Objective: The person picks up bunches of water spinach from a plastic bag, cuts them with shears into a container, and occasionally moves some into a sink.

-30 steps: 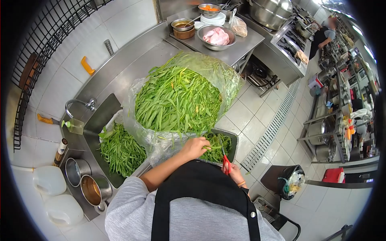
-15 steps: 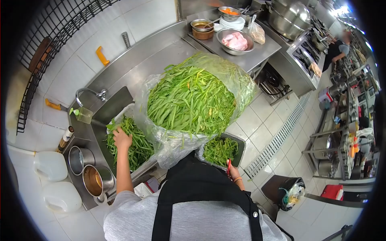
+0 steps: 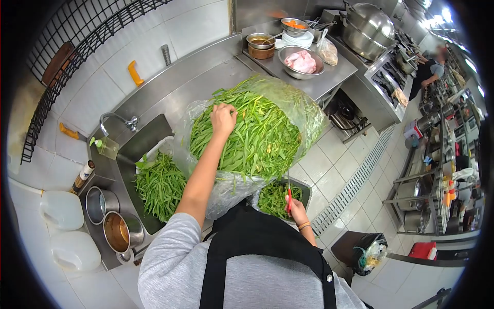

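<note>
A large clear plastic bag (image 3: 309, 110) is heaped with long-leaved green vegetables (image 3: 257, 134). My left hand (image 3: 224, 119) lies on the left part of this heap, its fingers curled into the stems and leaves. Low on the right, my right hand (image 3: 296, 210) grips red-handled scissors (image 3: 289, 195), the thin metal blade pointing up toward the bag. Beneath the blade, a grey bin (image 3: 307, 194) holds more green stems, partly hidden by the bag. Another pile of leafy greens (image 3: 162, 185) fills a white container (image 3: 154, 150) in the sink, left of my forearm.
The sink (image 3: 146, 135) has a curved tap (image 3: 116, 117). Metal pots (image 3: 123, 232) stand at its near left. A bowl of raw meat (image 3: 301, 62) sits on the back counter. A black-lined bin (image 3: 355, 250) is on the floor right. Another person (image 3: 429, 72) stands far right.
My left hand has moved from the greens in the sink up and right onto the heap in the bag. The scissors have risen slightly, showing their blade.
</note>
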Motion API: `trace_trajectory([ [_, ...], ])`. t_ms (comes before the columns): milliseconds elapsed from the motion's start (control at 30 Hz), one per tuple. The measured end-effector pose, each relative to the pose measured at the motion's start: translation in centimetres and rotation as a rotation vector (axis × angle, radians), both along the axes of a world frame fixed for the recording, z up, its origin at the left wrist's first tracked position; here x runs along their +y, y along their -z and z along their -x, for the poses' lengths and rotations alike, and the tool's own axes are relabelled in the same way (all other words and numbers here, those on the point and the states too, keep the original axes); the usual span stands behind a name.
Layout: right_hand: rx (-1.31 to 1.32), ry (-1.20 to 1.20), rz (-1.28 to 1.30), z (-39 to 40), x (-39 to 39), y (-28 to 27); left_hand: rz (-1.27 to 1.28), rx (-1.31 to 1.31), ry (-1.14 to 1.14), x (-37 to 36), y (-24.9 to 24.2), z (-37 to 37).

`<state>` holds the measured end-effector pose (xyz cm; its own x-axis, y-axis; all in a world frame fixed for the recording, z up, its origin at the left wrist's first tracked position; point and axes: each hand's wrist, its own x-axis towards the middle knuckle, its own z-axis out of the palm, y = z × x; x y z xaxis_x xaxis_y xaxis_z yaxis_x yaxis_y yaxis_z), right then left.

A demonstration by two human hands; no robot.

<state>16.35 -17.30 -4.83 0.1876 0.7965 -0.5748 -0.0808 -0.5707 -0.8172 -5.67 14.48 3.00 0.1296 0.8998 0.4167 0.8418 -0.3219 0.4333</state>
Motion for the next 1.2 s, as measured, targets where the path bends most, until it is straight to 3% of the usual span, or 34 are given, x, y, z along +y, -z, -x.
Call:
trace_trajectory([
  [67, 0.041, 0.016, -0.076, 0.6, -0.2, -1.8, -0.115, -0.218, 0.095, -1.0, -1.5, -0.1],
  [100, 0.044, 0.026, -0.075, 0.8, -0.4, -2.7, -0.011, -0.385, 0.140, -2.2, -3.0, -0.5],
  [167, 0.030, -0.025, -0.266, 1.4, -1.0, -4.2, 0.047, -0.404, 0.129, -4.9, -5.4, -0.9],
  [233, 0.077, -0.073, -0.268, 1.8, -1.2, -5.7, 0.018, -0.409, 0.102, -7.3, -7.0, -0.7],
  [433, 0.296, -0.352, -0.373, 3.2, 1.5, -8.6, 0.356, -0.663, -0.032, -12.8, -4.3, 1.9],
  [533, 0.287, -0.500, -0.299, 4.3, 4.5, -9.0, 0.261, -0.712, 0.008, -15.7, -2.8, 1.9],
  [800, 0.230, -0.568, -0.123, 4.8, 7.5, -10.6, 0.070, -0.477, -0.096, -19.5, 1.2, 2.6],
  [967, 0.209, -0.718, -0.059, 3.2, 5.9, -9.3, 0.092, -0.530, -0.102, -20.2, 0.6, 3.1],
  [1133, 0.269, -0.556, -0.210, 3.0, 4.1, -9.1, 0.174, -0.565, 0.233, -21.9, -2.4, 2.2],
  [1200, 0.286, -0.546, -0.342, 2.3, 2.4, -9.8, 0.193, -0.565, 0.270, -22.7, -2.8, 1.8],
])
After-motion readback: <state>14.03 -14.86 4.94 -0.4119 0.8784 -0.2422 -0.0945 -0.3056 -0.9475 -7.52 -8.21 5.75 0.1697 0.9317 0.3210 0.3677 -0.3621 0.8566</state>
